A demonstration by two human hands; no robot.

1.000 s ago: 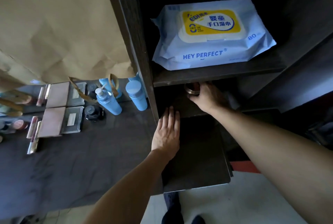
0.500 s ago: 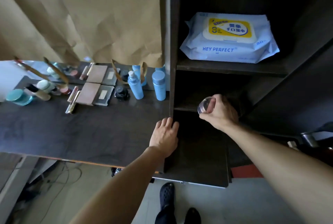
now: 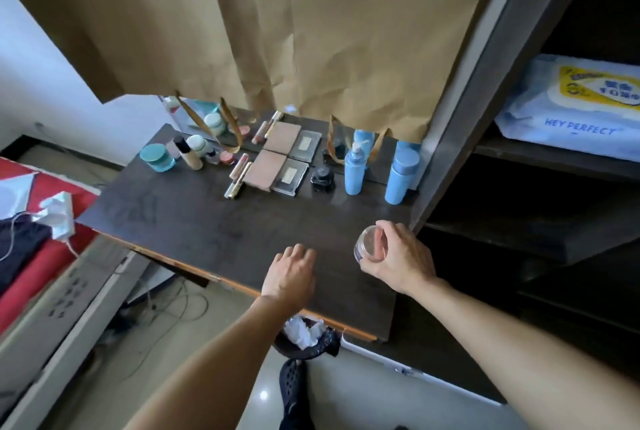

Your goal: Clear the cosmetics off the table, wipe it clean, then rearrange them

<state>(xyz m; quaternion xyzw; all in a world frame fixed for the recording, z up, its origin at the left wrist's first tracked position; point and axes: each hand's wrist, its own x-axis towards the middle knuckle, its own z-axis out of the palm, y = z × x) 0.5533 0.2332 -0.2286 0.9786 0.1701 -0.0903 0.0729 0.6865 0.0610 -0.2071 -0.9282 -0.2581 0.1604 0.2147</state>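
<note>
The right hand (image 3: 403, 261) is gripping one clear round jar (image 3: 370, 248) above the table's (image 3: 180, 218) near right corner. The left hand (image 3: 291, 272), loosely curled and empty, is resting near the front edge. Two blue bottles (image 3: 401, 176) are standing along the far edge.

My right hand (image 3: 398, 258) covers much of the clear jar (image 3: 367, 243); the wipes pack (image 3: 571, 107) at two o'clock runs off-frame, its yellow label perhaps unreadable.

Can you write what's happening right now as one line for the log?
phase: rearranging | right hand: holding small clear jar above table | left hand: empty, on table | cosmetics: lined along back edge
</note>
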